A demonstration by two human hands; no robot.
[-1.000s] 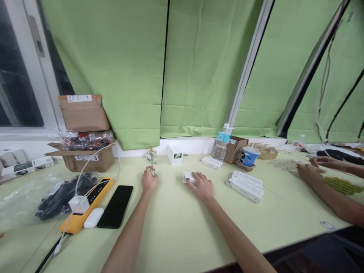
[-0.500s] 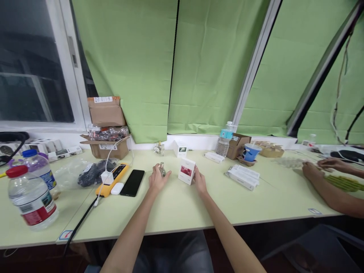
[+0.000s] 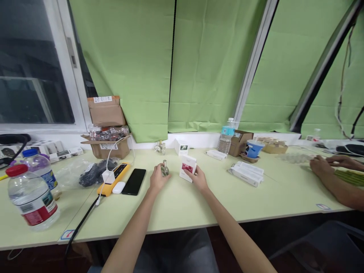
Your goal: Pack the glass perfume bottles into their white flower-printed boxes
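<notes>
Upright on the table, a small glass perfume bottle (image 3: 165,169) with a metallic cap sits in the grip of my left hand (image 3: 157,179), whose fingers curl round its left side. To its right stands a small white box (image 3: 187,165) with a red picture on its front. My right hand (image 3: 199,179) is closed on that box, the thumb lying across the front and the other fingers behind it, out of sight. A gap of bare tabletop separates bottle and box.
Left of my arms lie a black phone (image 3: 134,182), a yellow power strip (image 3: 116,178) and a red-capped bottle (image 3: 32,199). Behind are another white box (image 3: 181,147) and a water bottle (image 3: 226,136). White cartons (image 3: 247,173) lie right; another person's hands (image 3: 327,165) work beyond.
My right thumb has moved from the box's right edge onto its front face. The perfume bottle now shows more clearly beside my left hand. The other person's hands shift slightly.
</notes>
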